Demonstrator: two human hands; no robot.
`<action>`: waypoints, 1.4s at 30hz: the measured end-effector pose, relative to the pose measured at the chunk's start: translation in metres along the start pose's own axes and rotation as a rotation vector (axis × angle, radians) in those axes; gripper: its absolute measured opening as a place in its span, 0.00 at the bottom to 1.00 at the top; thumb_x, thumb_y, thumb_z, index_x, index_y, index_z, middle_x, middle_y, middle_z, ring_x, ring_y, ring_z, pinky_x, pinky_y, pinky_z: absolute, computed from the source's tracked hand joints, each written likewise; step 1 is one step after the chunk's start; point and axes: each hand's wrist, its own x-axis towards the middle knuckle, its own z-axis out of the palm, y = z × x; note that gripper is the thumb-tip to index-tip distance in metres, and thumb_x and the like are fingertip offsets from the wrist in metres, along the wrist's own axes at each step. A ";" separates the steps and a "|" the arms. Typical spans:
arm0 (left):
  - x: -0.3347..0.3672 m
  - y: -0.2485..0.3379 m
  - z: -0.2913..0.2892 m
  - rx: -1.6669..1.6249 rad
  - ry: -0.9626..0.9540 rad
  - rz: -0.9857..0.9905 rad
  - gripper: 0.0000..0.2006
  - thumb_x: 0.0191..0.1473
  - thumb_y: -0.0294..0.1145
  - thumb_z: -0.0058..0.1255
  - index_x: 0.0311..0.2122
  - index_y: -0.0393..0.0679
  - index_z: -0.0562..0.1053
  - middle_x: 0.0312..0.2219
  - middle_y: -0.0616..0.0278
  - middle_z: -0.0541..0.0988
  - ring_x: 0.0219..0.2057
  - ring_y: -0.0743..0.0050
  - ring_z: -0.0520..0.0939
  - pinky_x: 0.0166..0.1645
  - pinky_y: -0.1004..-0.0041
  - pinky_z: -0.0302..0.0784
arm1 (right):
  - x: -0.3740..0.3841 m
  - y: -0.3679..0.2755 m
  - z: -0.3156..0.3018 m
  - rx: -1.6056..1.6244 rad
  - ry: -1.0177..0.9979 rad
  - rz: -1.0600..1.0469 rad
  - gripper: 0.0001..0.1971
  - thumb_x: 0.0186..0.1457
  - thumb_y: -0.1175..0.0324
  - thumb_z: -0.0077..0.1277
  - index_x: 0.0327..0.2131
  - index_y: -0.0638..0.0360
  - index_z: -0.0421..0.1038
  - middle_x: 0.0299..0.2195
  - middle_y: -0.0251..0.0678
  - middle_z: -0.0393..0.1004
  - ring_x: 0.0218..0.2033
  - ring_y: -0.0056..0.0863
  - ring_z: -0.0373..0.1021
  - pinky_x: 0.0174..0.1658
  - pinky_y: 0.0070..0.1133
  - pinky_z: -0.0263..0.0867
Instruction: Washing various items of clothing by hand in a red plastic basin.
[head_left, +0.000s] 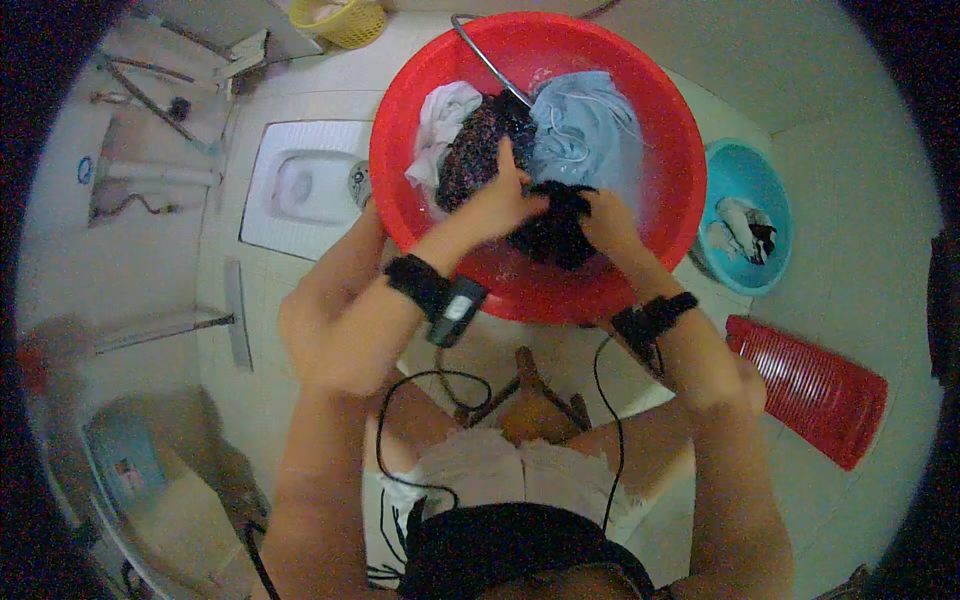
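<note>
Both hands are over a large red basin (395, 210) of water and laundry. My left hand (508, 200) grips the left side of a bunched, wet black garment (552, 240), with one finger sticking up. On the garment's other side, my right hand (607, 222) is closed on its edge. Beyond them in the basin lie a dark patterned garment (472, 152), a white cloth (447, 108) and a light blue garment with drawstrings (590, 120). A metal shower hose (490, 65) runs over the far rim into the laundry. The black garment's exact kind cannot be made out.
A squat toilet (262, 190) is set in the floor at left. Right of the basin stands a teal tub (785, 190) with clothes, and nearer lies a red ridged washboard (810, 390). A yellow basket (350, 28) sits at the back. Black cables (378, 440) hang from my wrist straps.
</note>
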 end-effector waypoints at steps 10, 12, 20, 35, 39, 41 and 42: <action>0.093 -0.298 0.043 1.486 0.247 0.091 0.39 0.42 0.43 0.50 0.58 0.54 0.44 0.58 0.59 0.44 0.58 0.55 0.43 0.52 0.37 0.37 | 0.094 0.051 0.212 -0.106 -0.360 0.342 0.33 0.48 0.67 0.42 0.57 0.50 0.40 0.59 0.42 0.25 0.57 0.53 0.34 0.46 0.58 0.43; 0.121 -0.258 0.114 1.043 -0.288 -0.279 0.27 0.50 0.40 0.40 0.55 0.51 0.52 0.55 0.63 0.52 0.55 0.60 0.56 0.54 0.39 0.34 | 0.057 0.141 0.235 -0.228 -0.492 0.484 0.30 0.49 0.65 0.41 0.56 0.51 0.43 0.58 0.44 0.29 0.57 0.51 0.36 0.48 0.54 0.45; 0.146 -0.267 0.106 0.906 -0.447 -0.409 0.22 0.48 0.34 0.41 0.51 0.44 0.60 0.48 0.57 0.65 0.50 0.58 0.64 0.53 0.45 0.48 | 0.089 0.170 0.201 -0.225 -0.461 0.190 0.19 0.47 0.69 0.41 0.46 0.60 0.62 0.43 0.47 0.66 0.42 0.45 0.63 0.48 0.36 0.56; 0.050 -0.039 0.106 -0.998 -0.084 0.051 0.39 0.40 0.31 0.55 0.56 0.43 0.48 0.44 0.59 0.67 0.43 0.68 0.68 0.49 0.70 0.62 | -0.086 -0.017 -0.130 0.631 0.208 0.235 0.18 0.48 0.68 0.46 0.42 0.67 0.63 0.38 0.44 0.69 0.41 0.30 0.65 0.46 0.21 0.57; 0.063 -0.053 0.100 -0.270 0.009 0.156 0.40 0.36 0.26 0.56 0.55 0.42 0.48 0.39 0.58 0.71 0.37 0.71 0.71 0.46 0.76 0.63 | -0.106 -0.037 -0.160 0.692 0.252 0.173 0.19 0.47 0.67 0.47 0.42 0.68 0.64 0.37 0.41 0.70 0.38 0.26 0.65 0.44 0.19 0.58; 0.056 -0.058 0.089 0.103 -0.061 0.085 0.43 0.33 0.22 0.58 0.56 0.41 0.47 0.40 0.57 0.70 0.38 0.73 0.71 0.46 0.76 0.63 | -0.100 -0.041 -0.164 0.689 0.357 0.124 0.16 0.47 0.68 0.46 0.39 0.68 0.65 0.36 0.38 0.70 0.36 0.25 0.65 0.42 0.19 0.59; 0.046 -0.049 0.089 0.063 -0.030 0.178 0.41 0.33 0.24 0.58 0.54 0.41 0.50 0.41 0.57 0.70 0.39 0.72 0.71 0.46 0.75 0.63 | -0.077 -0.024 -0.183 0.728 0.383 0.102 0.16 0.47 0.67 0.46 0.39 0.68 0.66 0.35 0.38 0.71 0.36 0.25 0.66 0.42 0.20 0.59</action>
